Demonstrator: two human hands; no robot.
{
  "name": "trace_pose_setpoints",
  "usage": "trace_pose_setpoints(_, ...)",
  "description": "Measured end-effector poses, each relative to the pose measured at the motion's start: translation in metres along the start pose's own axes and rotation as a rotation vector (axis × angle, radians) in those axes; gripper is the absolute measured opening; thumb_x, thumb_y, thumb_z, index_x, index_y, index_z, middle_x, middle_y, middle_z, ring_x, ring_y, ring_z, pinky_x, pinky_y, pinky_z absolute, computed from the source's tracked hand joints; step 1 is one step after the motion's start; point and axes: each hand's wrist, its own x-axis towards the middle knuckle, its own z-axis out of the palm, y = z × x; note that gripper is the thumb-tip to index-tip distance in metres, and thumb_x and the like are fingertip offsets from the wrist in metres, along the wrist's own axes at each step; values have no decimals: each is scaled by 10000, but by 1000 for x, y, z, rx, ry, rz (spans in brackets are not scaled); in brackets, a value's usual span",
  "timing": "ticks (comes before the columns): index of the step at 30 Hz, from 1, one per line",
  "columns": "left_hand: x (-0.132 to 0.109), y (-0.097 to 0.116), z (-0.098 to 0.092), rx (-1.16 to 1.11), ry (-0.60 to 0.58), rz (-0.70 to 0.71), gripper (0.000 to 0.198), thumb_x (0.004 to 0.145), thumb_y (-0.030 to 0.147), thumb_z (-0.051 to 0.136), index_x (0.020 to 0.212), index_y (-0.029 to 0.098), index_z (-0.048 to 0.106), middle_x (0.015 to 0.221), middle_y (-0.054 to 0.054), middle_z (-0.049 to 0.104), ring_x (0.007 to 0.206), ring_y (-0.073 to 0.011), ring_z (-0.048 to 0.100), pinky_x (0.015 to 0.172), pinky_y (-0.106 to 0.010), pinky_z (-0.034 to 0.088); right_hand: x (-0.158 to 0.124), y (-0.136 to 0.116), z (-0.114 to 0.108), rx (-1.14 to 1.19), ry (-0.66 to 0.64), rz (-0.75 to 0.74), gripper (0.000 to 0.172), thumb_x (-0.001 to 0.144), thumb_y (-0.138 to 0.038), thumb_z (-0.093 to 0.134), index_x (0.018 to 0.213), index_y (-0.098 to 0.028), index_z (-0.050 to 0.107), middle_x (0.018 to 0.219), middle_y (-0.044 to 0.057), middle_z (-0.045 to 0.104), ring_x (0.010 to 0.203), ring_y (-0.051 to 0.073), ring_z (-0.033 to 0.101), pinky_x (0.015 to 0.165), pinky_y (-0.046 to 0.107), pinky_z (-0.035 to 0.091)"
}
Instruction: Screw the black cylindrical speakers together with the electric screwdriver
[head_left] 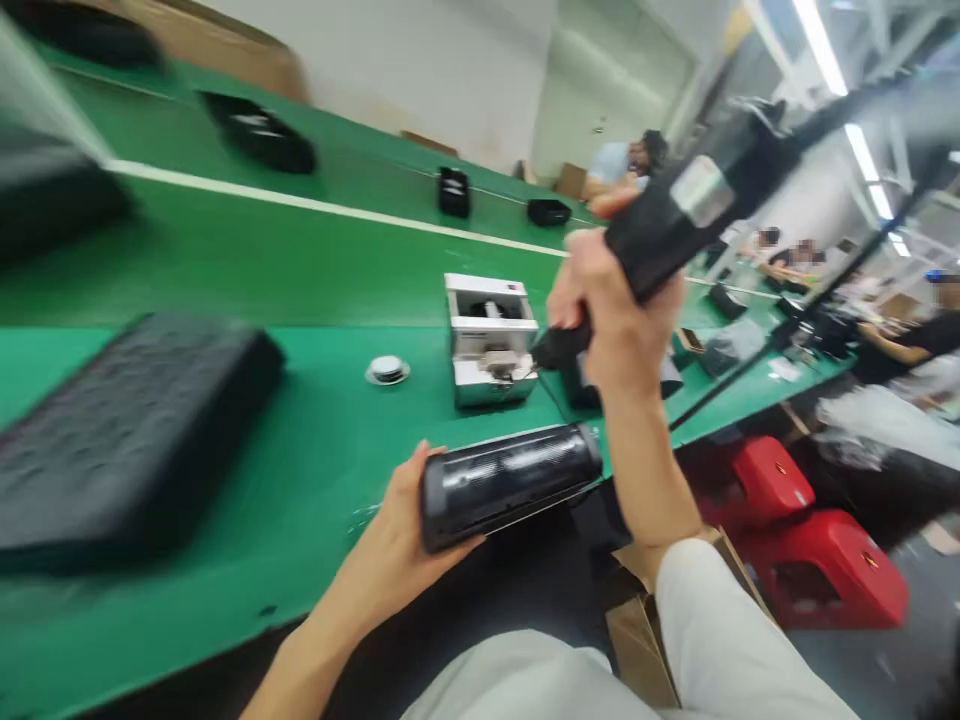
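My left hand grips one end of a black oblong device, glossy and rounded, held at the near edge of the green bench. My right hand is closed around a black electric screwdriver that hangs from above. Its tip points down and left toward a small silver metal fixture on the bench. The tip is above and beyond the device, not touching it.
A black tray lies at the left. A small round silver disc sits beside the fixture. More black parts lie on the far belt. Red stools and a cardboard box stand at the right. Other people work further along.
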Motion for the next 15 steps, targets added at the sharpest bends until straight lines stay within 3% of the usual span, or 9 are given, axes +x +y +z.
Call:
trace_pose_setpoints(2, -2, -3, 0, -22, -24, -51, 1276, 947, 366, 872, 1809, 373, -69, 1708, -195, 486, 1533, -428, 631, 1216, -626, 597, 15, 29, 10, 229, 71, -67, 369, 1012, -569, 824, 1037, -298, 574, 603, -116, 418, 404, 125, 446, 410, 285, 488)
trace_pose_setpoints(4, -1, -1, -1, -37, -18, -82, 1288, 928, 329, 890, 1809, 382, -48, 1722, -197, 480, 1556, -424, 616, 1228, -614, 587, 25, 53, 14, 336, 121, -107, 444, 936, -552, 922, 981, -296, 562, 597, -126, 386, 386, 114, 460, 388, 275, 479)
trace_pose_setpoints(10, 0, 7, -3, -100, -38, -89, 1301, 925, 315, 905, 1803, 437, -48, 1714, -178, 487, 1560, -411, 612, 1238, -624, 573, 26, 89, 30, 234, 75, -128, 334, 1020, -492, 825, 1025, -281, 566, 677, -99, 499, 426, 95, 509, 397, 254, 473)
trace_pose_setpoints(15, 0, 6, -4, -103, -53, -112, 1312, 923, 302, 905, 1804, 429, -59, 1715, -183, 473, 1565, -411, 602, 1251, -637, 555, 28, 102, 38, 188, 73, -119, 352, 1042, -522, 791, 1050, -290, 527, 674, -105, 446, 427, 93, 503, 400, 235, 436)
